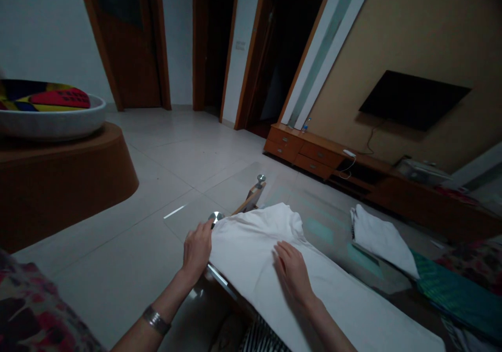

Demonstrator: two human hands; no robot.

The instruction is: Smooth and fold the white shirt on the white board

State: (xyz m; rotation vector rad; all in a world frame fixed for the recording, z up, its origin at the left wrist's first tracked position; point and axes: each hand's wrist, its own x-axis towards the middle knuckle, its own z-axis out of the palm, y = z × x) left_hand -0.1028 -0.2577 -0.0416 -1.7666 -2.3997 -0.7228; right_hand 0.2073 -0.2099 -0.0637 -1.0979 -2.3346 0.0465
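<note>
A white cloth garment [251,258], probably a T-shirt, lies spread over a glass table top [251,190]. My left hand [198,250] rests at the garment's left edge, its fingers against the fabric and close to a round metal glass clamp [215,217]. My right hand [293,276] lies flat on the garment, fingers slightly apart. A silver bangle [156,319] circles my left wrist. Farther right on the table lies a folded white cloth [380,239], out of reach of both hands.
A large white bowl [50,116] on a round brown stand [58,184] stands left. Floral fabric [27,310] fills the lower left corner. A teal cloth [455,294] lies right. A low wooden drawer cabinet [306,150] runs below a wall-mounted television [414,100].
</note>
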